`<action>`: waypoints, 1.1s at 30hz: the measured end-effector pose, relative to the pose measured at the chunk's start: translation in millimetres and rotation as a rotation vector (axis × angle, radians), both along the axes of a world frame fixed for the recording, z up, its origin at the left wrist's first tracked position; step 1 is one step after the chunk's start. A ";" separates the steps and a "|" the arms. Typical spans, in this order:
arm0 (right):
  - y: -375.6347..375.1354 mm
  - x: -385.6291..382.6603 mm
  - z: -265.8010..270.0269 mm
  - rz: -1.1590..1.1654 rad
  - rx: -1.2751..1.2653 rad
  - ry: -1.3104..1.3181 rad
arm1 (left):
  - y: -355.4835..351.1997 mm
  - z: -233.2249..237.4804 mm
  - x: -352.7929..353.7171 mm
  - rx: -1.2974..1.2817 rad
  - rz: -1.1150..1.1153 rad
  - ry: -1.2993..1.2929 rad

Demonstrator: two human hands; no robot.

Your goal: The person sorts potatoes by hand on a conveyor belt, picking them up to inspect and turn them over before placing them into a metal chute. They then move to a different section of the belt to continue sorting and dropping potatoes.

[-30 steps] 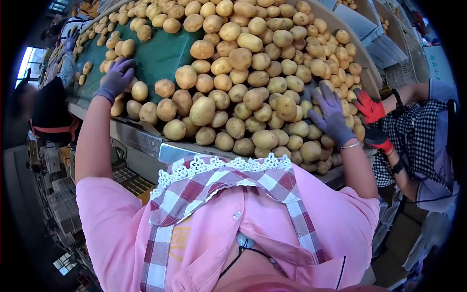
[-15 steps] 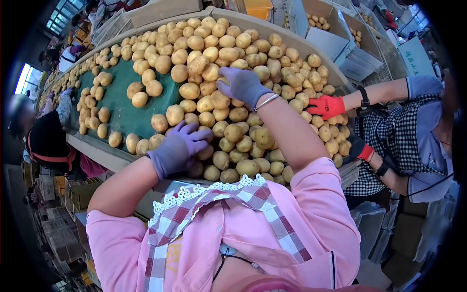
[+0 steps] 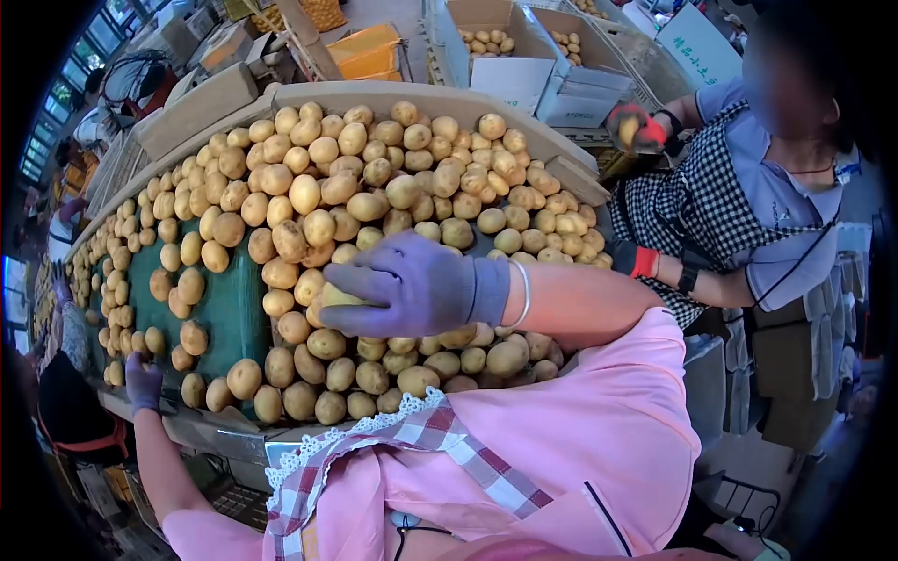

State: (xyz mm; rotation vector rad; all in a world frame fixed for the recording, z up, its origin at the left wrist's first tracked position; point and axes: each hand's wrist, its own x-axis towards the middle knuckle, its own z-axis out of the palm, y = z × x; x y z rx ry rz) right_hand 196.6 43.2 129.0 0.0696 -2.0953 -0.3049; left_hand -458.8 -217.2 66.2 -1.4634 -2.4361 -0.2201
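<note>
Right hand [image 3: 412, 283] curls its fingers [image 3: 360, 282] round a potato [image 3: 339, 297]; left hand [image 3: 143, 381], can't tell; beyond the fingers, box [image 3: 700, 45] reads 精品小土

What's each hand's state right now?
Left hand: cannot tell whether open, closed or holding anything.
Right hand: closed around a potato.

place: produce-packing workshop | potatoes [image 3: 304, 194] heaped on green bed [image 3: 236, 313] | cartons [image 3: 510, 84] of potatoes | aproned co-worker [image 3: 725, 192]

Gloved right hand [image 3: 402, 285] holds a potato [image 3: 339, 296] over heaped potatoes [image 3: 304, 194]; gloved left hand [image 3: 143, 383] near eight o'clock; co-worker [image 3: 716, 201] at two.
</note>
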 end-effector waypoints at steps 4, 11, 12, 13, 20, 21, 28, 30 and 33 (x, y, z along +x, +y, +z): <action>127.5 30.2 58.6 -0.573 -0.063 0.192 | 4.4 30.6 73.6 0.240 0.174 -0.185; 108.9 -19.7 -48.0 -0.496 -0.582 -0.160 | 91.6 92.5 343.2 0.133 -0.783 -0.355; 94.0 -34.9 -70.1 -0.389 -0.634 -0.225 | 106.3 97.1 370.2 -0.095 -0.940 -0.333; 81.4 -48.8 -109.3 -0.443 -0.518 -0.251 | 111.2 82.9 378.4 -0.219 -1.058 -0.137; 24.8 62.0 -116.5 -0.081 -1.039 -0.551 | 63.6 62.6 203.7 -0.418 -0.369 0.151; 26.3 80.1 -127.0 -0.081 -1.057 -0.538 | 48.6 60.7 175.2 -0.394 -0.324 0.196; 111.9 86.6 -87.3 -0.081 -1.593 -0.073 | 175.4 133.9 246.7 -0.064 -0.654 0.060; 139.0 52.2 -68.0 -0.072 -1.435 0.005 | 242.4 147.0 312.3 -0.211 -0.911 0.057; 202.7 9.0 -73.5 -0.132 -1.329 0.100 | 342.5 130.4 362.8 -0.191 -1.205 0.087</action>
